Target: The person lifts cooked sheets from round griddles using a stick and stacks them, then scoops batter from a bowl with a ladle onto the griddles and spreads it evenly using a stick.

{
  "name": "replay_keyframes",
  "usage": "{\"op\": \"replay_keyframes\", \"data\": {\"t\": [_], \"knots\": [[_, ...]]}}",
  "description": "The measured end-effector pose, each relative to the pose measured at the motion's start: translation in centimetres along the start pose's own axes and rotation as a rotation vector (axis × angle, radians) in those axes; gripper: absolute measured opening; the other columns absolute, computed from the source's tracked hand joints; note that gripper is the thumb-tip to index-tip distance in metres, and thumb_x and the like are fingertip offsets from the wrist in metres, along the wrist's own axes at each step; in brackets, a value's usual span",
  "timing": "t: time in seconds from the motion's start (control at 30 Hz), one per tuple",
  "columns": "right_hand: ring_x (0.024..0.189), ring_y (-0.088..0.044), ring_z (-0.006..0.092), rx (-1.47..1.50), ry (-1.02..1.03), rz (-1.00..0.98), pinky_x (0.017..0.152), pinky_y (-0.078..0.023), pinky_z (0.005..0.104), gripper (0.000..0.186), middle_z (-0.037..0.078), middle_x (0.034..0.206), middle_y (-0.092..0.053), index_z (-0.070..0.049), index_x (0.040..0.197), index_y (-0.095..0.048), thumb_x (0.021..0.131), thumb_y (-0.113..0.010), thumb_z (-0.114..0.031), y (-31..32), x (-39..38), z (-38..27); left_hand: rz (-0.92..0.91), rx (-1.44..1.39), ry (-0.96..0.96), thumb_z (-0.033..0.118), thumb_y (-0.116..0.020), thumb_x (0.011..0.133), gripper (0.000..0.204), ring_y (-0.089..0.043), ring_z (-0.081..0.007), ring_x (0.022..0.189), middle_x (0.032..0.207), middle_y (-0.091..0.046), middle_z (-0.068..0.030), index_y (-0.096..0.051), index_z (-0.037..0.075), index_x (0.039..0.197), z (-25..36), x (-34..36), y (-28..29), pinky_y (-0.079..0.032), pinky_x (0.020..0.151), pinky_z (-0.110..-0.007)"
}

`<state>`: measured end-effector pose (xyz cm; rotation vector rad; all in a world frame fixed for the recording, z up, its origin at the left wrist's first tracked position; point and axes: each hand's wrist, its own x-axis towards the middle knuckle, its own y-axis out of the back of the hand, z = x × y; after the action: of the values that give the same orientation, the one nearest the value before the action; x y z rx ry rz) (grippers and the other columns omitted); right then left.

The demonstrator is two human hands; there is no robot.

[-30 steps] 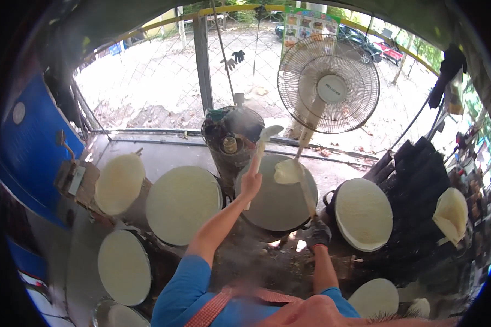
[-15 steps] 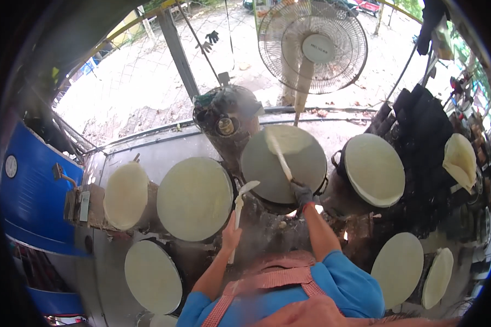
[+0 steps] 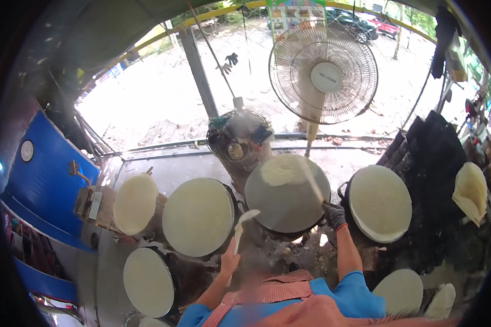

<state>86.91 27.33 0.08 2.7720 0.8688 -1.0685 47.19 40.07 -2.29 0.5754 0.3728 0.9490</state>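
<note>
1 round griddle [image 3: 281,211] shows bare grey from its near edge up to the pale batter [image 3: 282,173] by its far edge, with narrow gaps to the 2 pale rounds [image 3: 381,203] at its left and right. The gloved right hand [image 3: 335,215] grips a pale paddle [image 3: 313,183] at the griddle's right edge, its blade reaching over the surface; the left hand [image 3: 230,261], off the near-left edge, is closed round a ladle [image 3: 239,233].

Grey floor [image 3: 108,272], sunlit ground [image 3: 163,109] beyond
</note>
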Motion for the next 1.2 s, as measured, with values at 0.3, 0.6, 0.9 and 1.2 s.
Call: {"op": "replay_keyframes", "data": {"t": [0.3, 0.6, 0.9, 1.2], "knots": [[0.048, -0.045, 0.0103, -0.349, -0.039, -0.213, 0.041, -0.038, 0.0253, 0.025, 0.002, 0.068, -0.057, -0.005, 0.092, -0.062, 0.071, -0.065, -0.019, 1.6, 2.3, -2.7, 0.055, -0.070, 0.234, 0.007, -0.047, 0.066, 0.063, -0.049, -0.0328, 0.099, 0.113, -0.046, -0.0200, -0.031, 0.010, 0.126, 1.7, -3.0, -1.0, -0.040, 0.079, -0.034], [0.061, -0.052, 0.0118, -0.461, 0.207, -0.506, 0.055, -0.044, 0.0253, 0.028, 0.004, 0.082, -0.060, -0.002, 0.092, -0.062, 0.070, -0.066, -0.020, 2.4, 7.3, 0.1, -0.004, -0.110, 0.587, 0.009, -0.047, 0.066, 0.063, -0.054, -0.0289, 0.093, 0.108, -0.050, -0.0190, -0.032, 0.014, 0.127, 0.4, -9.7, -2.5, -0.042, 0.075, -0.030], [0.048, -0.046, 0.0102, -0.568, -0.029, -0.480, 0.045, -0.038, 0.0245, 0.019, 0.000, 0.054, -0.050, -0.006, 0.082, -0.064, 0.071, -0.066, -0.022, -0.3, 10.8, -4.8, 0.146, -0.080, 0.579, 0.009, -0.050, 0.066, 0.064, -0.053, -0.0242, 0.097, 0.109, -0.051, -0.0183, -0.032, 0.012, 0.127, -1.2, -14.0, -2.5, -0.041, 0.078, -0.029], [0.037, -0.036, 0.0059, -0.460, 0.073, -0.393, 0.033, -0.028, 0.0211, 0.016, -0.003, 0.053, -0.050, -0.013, 0.087, -0.065, 0.073, -0.063, -0.020, -2.0, 12.0, -7.6, 0.189, -0.150, 0.649, 0.007, -0.048, 0.067, 0.062, -0.050, -0.0189, 0.101, 0.118, -0.047, -0.0158, -0.030, 0.005, 0.127, 1.2, -15.3, -2.2, -0.038, 0.081, -0.025]]}}
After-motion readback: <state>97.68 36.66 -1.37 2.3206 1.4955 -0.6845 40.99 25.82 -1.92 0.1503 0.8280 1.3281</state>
